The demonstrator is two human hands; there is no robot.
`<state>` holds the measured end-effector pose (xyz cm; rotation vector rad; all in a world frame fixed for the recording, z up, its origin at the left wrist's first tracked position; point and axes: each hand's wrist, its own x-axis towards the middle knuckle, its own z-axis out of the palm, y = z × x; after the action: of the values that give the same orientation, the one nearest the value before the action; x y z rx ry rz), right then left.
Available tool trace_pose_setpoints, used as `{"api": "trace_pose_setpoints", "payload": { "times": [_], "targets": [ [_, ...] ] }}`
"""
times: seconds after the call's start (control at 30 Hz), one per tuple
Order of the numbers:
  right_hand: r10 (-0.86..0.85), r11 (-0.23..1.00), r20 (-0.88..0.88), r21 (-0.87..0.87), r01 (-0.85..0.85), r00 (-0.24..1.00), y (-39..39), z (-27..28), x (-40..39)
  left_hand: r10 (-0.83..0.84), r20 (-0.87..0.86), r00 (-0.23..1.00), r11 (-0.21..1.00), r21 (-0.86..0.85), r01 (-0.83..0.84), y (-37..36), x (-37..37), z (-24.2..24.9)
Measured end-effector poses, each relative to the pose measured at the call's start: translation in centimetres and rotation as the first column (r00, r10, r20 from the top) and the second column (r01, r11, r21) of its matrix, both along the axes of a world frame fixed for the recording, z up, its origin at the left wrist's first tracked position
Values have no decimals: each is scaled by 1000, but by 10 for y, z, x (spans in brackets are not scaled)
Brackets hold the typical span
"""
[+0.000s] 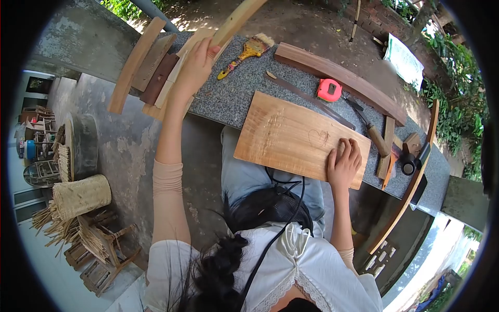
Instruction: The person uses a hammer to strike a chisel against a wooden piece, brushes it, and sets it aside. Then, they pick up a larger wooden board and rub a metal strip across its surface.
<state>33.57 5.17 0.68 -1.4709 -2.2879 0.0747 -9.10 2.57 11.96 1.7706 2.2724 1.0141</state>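
My left hand is closed around the near end of a pale wooden strip, which points up and away past the far edge of the stone bench. Below that hand lie several short wood pieces, among them a dark reddish block and a light curved strip. On a flat wooden board rests my right hand, fingers slightly bent and apart, pressing on its right part. The board has carved or scratched marks, including a heart-like outline, and overhangs the bench's near edge above my lap.
On the granite bench are a yellow-handled paintbrush, a long dark wood bar, a pink tape measure, a thin saw-like blade and a wooden-handled chisel-like tool. A long curved strip leans at the right end.
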Motion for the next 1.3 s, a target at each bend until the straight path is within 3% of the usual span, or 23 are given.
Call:
{"api": "trace_pose_setpoints", "payload": {
  "times": [0.07,0.13,0.17,0.37,0.6,0.67,0.7,0.73,0.8,0.83,0.87,0.93,1.03,1.3],
  "targets": [
    [-4,1000,0,-7,4,1000,0,1,-1,79,-96,992,996,-19,-81,-4,-25,5],
    [-10,1000,6,0,10,1000,0,2,-2,215,-268,939,902,-314,-296,-2,-55,-2],
    [-9,1000,5,-1,9,1000,0,2,-2,229,-307,924,868,-366,-337,-2,-69,-15],
    [-10,1000,-7,-22,10,1000,0,4,-1,311,-469,827,784,-366,-502,-9,-82,-79],
    [-23,999,-14,-28,23,1000,1,3,-3,287,-507,813,763,-392,-514,-8,-79,-94],
    [-26,999,-20,-35,25,999,3,3,-5,274,-649,710,815,-235,-529,-10,-71,-87],
    [-28,999,-25,-20,27,999,3,3,-6,335,-695,636,851,-67,-521,-5,-60,-82],
    [-36,999,-24,-20,36,999,4,3,-6,330,-694,640,855,-67,-514,3,-50,-74],
    [-25,1000,-31,-17,24,999,4,2,-5,150,-511,846,983,-11,-181,19,-24,-60],
    [-27,999,-27,-20,27,999,3,5,-5,31,-392,920,996,-64,-61,29,-1,-54],
    [-34,999,-24,-18,33,999,3,5,-6,-88,-261,961,993,-97,65,40,24,-51],
    [-26,1000,-41,-11,26,999,3,4,-5,-226,-351,908,974,-111,199,60,65,-60],
    [-31,999,-55,5,32,998,3,2,-3,-358,-315,879,930,-200,308,82,101,-77],
    [-33,999,-90,-16,32,995,4,0,-1,-445,-268,854,882,-294,368,90,115,-96]
  ]
}}
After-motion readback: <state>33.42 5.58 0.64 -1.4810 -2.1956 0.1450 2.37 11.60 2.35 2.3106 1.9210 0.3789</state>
